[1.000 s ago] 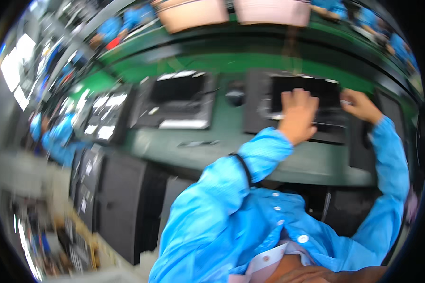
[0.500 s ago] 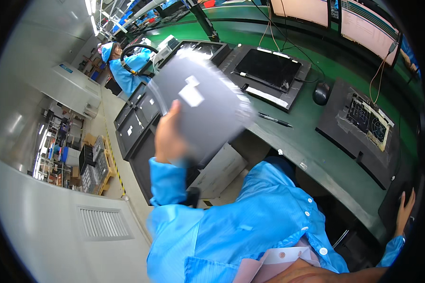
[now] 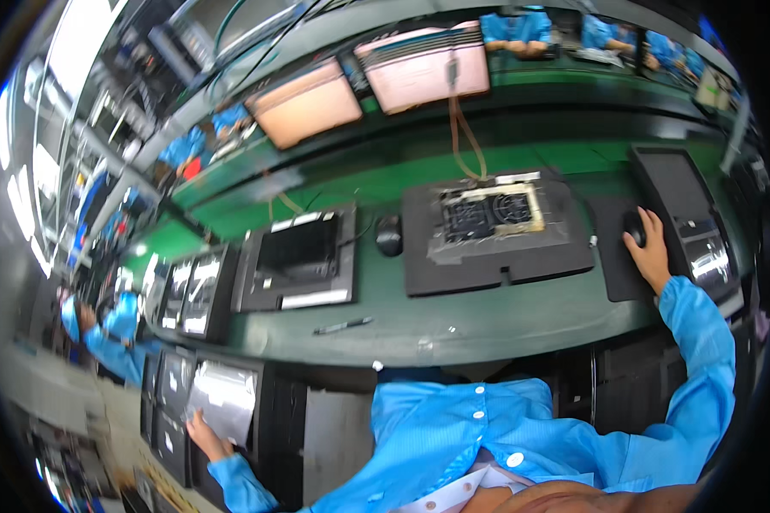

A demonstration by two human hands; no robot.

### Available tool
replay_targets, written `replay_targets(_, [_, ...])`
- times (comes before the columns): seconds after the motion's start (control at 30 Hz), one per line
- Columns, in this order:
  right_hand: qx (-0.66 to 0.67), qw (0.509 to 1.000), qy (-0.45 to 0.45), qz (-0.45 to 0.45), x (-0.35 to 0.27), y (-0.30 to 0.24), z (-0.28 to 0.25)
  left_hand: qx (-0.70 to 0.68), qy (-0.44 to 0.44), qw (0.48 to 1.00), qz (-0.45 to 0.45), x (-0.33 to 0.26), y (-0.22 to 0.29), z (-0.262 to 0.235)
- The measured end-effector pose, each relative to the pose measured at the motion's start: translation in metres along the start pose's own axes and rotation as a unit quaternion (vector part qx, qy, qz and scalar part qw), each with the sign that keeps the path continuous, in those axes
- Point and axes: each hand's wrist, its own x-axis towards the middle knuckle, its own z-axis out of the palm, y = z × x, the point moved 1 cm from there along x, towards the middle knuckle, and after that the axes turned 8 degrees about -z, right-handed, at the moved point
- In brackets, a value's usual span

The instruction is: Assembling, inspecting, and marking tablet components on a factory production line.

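Observation:
At the lower left, my left hand grips the near edge of a thin, flat grey panel. The panel has a shiny face and is over a black compartmented tray; I cannot tell whether it rests on the bottom. Some of the fingers are blurred or hidden. On the right, my right hand lies over a black computer mouse, fingers curved round it. That mouse is on a dark mat at the right of the green bench.
A black fixture with a taped plate sits mid-bench, beside a second mouse. Further left are a dark screen on a black pad, a pen and a tray of shiny panels. Another person is at the far left.
The view has swung to the right. My left hand has lowered the grey panel from in front of me to the black tray. My right hand has stayed on the mouse side.

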Motion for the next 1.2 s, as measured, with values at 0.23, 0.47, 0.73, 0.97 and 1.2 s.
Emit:
replay_targets(0.23, [-0.046, 0.999, -0.025, 0.015, -0.001, -0.011, -0.011, 0.041, -0.297, 0.891, 0.34, -0.21, 0.059, 0.113])
replay_targets(0.47, [-0.023, 0.998, -0.041, 0.03, 0.0, -0.011, -0.006, 0.012, -0.547, 0.72, 0.426, -0.34, 0.014, 0.245])
replay_targets(0.73, [-0.024, 0.998, -0.045, 0.032, -0.003, -0.011, -0.009, 0.013, -0.623, 0.679, 0.387, -0.375, -0.013, 0.293])
replay_targets(0.97, [-0.022, 0.998, -0.051, 0.018, -0.003, -0.016, -0.011, 0.044, -0.612, 0.666, 0.424, -0.375, -0.006, 0.282])
replay_targets(1.2, [-0.102, 0.983, 0.058, -0.138, 0.032, -0.03, -0.067, 0.059, -0.619, 0.645, 0.445, -0.375, -0.012, 0.296])
